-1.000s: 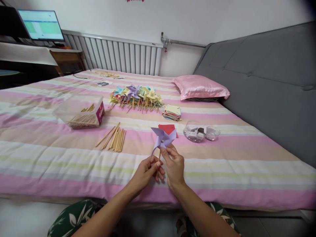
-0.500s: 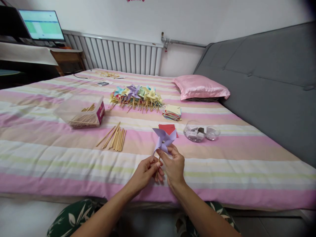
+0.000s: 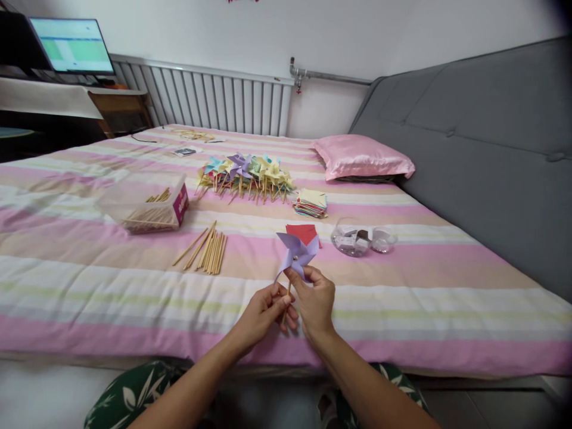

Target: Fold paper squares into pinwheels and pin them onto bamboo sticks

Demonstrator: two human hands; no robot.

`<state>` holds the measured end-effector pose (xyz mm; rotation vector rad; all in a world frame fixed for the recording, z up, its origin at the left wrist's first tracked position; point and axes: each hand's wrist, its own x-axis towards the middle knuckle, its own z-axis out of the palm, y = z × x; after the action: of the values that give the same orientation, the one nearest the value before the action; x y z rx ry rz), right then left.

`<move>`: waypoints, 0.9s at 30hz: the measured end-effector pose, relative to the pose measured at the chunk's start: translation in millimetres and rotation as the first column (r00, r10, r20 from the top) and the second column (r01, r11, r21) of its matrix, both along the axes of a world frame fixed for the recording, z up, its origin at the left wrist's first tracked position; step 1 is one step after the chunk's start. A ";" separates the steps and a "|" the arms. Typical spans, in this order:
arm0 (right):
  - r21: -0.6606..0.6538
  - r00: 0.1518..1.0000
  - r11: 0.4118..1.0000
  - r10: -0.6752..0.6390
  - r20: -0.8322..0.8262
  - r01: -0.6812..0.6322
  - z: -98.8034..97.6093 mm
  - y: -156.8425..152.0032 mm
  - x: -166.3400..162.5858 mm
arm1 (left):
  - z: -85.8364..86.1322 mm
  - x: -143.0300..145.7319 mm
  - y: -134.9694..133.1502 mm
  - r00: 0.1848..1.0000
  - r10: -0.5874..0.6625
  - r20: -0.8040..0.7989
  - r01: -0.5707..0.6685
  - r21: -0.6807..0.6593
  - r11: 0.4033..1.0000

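Observation:
A purple paper pinwheel [image 3: 295,253] is held upright over the near side of the bed, a small pin showing at its centre. My left hand [image 3: 269,307] is closed around its thin wooden stick [image 3: 288,290], thumb on the front. Higher up, my right hand [image 3: 316,298] pinches the pinwheel where the stick meets the paper blades; its far fingers are partly hidden behind the paper. Just behind the pinwheel lie red paper pieces [image 3: 300,232]. To the left, a bunch of loose wooden sticks [image 3: 210,250] rests on the striped bedspread [image 3: 134,286].
A clear plastic box [image 3: 152,205] of sticks stands left. Finished pinwheels [image 3: 245,173] are heaped farther back, near a stack of paper pieces [image 3: 310,202]. A clear round container [image 3: 351,238] with its lid [image 3: 383,240] sits right. A pink pillow [image 3: 363,156] lies by the grey headboard [image 3: 469,131].
Both hands keep their hold on the pinwheel and its stick, with hardly any movement. The whole view has shifted very slightly.

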<state>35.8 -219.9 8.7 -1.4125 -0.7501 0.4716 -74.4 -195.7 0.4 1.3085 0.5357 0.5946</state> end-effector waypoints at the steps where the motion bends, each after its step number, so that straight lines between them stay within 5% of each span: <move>1: -0.007 1.000 1.000 -0.006 -0.006 0.006 -0.7 0.1 0.0 | 0.5 0.0 -0.2 1.000 0.000 -0.005 0.000 -0.004 1.000; 9: 0.018 0.995 1.000 0.000 0.098 -0.002 3.3 -0.7 1.5 | 7.2 -2.9 4.1 0.999 0.026 -0.024 -0.027 -0.055 0.998; 15: 0.143 0.965 0.988 -0.088 0.247 0.054 10.8 -5.2 3.3 | 12.0 -20.9 25.0 0.961 0.235 -0.143 -0.229 0.059 0.972; 21: 0.189 0.845 0.982 -0.112 0.522 0.013 20.0 -3.7 21.7 | 23.4 -42.6 38.8 0.859 0.441 -0.259 -0.370 0.281 0.885; 27: 0.074 0.720 0.996 -0.023 0.693 -0.039 19.9 2.1 34.6 | 29.3 -56.1 44.7 0.851 0.422 -0.313 -0.307 0.355 0.883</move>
<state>70.3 -217.8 28.6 -1.5083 -1.3679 -0.1237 -130.5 -150.9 29.7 1.6327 1.0753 0.7605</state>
